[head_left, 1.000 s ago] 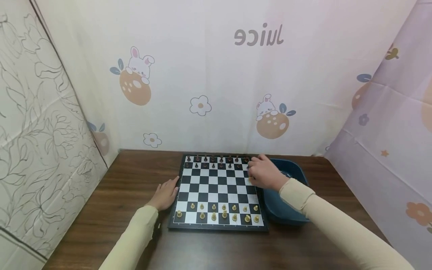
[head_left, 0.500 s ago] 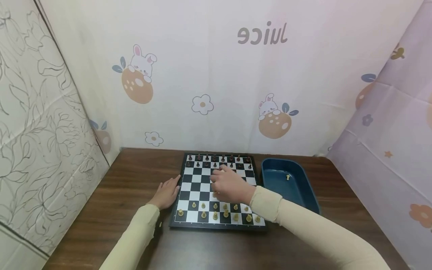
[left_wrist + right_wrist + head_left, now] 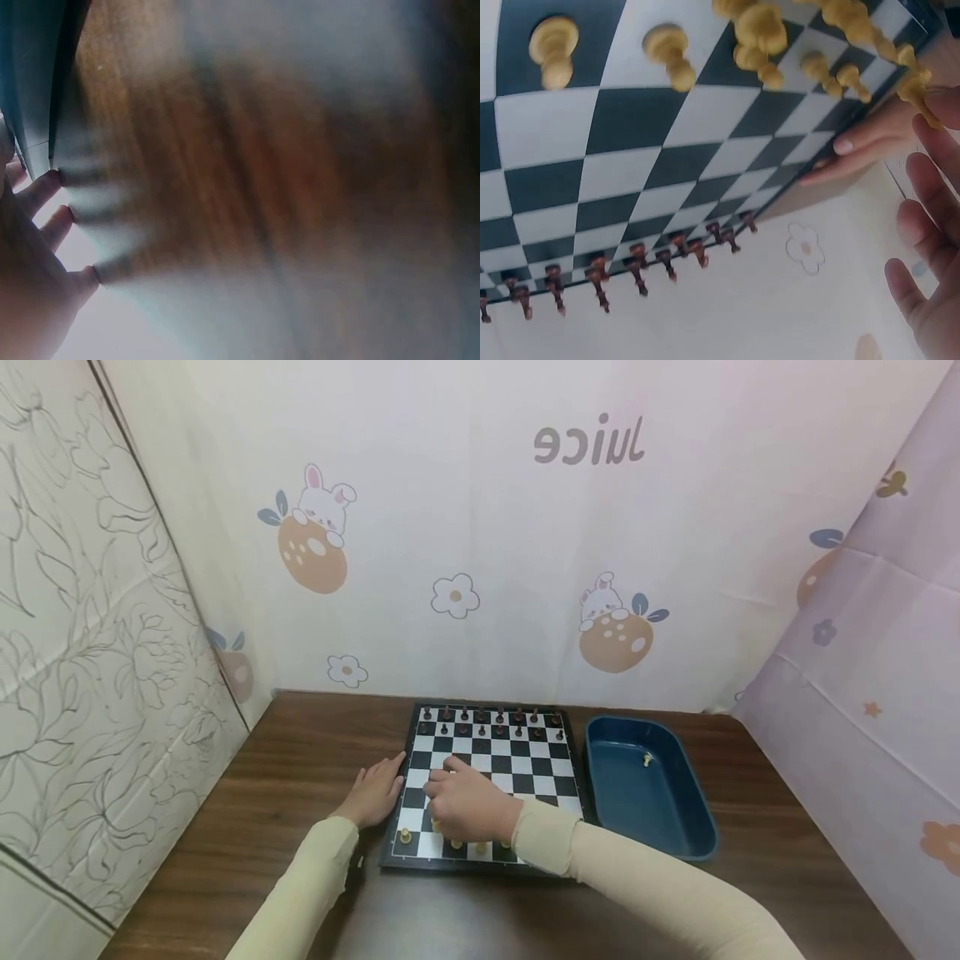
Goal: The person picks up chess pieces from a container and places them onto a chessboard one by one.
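Note:
A black-and-white chessboard (image 3: 542, 767) lies on the table. My right hand (image 3: 468, 802) is over its near left part, thumb and fingertips pinching a pale yellow chess piece (image 3: 913, 86) by its top. That piece is at the near row, beside the pale corner piece (image 3: 405, 836). Beyond the board's left edge my left hand (image 3: 371, 795) rests on the table, fingers extended, tips at the board's side. Other pale pieces (image 3: 669, 54) stand in the near rows, partly hidden in the head view by my right hand and sleeve. Dark pieces (image 3: 482, 717) fill the two far rows.
Right of the board stands a blue tray (image 3: 693, 793) with one small pale piece (image 3: 647, 760) in it. A patterned curtain (image 3: 510, 527) hangs behind the wooden table (image 3: 315, 743). The right sleeve (image 3: 645, 860) crosses the near right corner of the board.
My right hand has come from the board's far right side, by the tray, across the board to its near left part, bringing the pale chess piece. My left hand stays beside the board.

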A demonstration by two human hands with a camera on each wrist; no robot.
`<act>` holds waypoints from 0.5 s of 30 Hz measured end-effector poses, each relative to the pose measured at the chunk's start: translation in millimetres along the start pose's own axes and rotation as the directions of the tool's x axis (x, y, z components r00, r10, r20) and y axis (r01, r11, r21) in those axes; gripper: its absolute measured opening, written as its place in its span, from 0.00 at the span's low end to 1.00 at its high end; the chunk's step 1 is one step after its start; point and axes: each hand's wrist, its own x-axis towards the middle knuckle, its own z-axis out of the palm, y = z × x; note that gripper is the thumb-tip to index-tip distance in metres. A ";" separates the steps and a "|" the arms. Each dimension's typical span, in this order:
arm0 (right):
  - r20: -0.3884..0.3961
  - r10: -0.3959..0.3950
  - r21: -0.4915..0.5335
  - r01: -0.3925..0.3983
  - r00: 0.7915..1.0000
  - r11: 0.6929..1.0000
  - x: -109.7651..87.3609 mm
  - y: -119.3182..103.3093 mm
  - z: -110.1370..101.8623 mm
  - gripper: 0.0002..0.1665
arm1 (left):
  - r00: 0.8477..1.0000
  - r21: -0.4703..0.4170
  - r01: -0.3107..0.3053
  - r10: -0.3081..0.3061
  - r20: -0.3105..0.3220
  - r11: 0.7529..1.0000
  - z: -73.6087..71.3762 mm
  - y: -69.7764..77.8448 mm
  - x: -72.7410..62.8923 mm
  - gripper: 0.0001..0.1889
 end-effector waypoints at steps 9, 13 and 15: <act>-0.036 -0.052 -0.059 0.050 0.998 0.997 8.7 -10.6 18.4 0.07 | 1.000 0.015 -0.003 0.003 -0.011 1.000 3.2 -0.5 1.3 0.27; -0.064 -0.073 -0.094 0.067 0.995 0.993 10.3 -13.6 25.3 0.07 | 1.000 0.018 -0.009 0.009 -0.016 1.000 4.1 -1.8 1.3 0.26; -0.070 -0.073 -0.100 0.066 0.995 0.993 11.0 -13.9 26.9 0.07 | 1.000 0.016 -0.005 0.005 -0.015 1.000 3.7 -1.6 1.2 0.26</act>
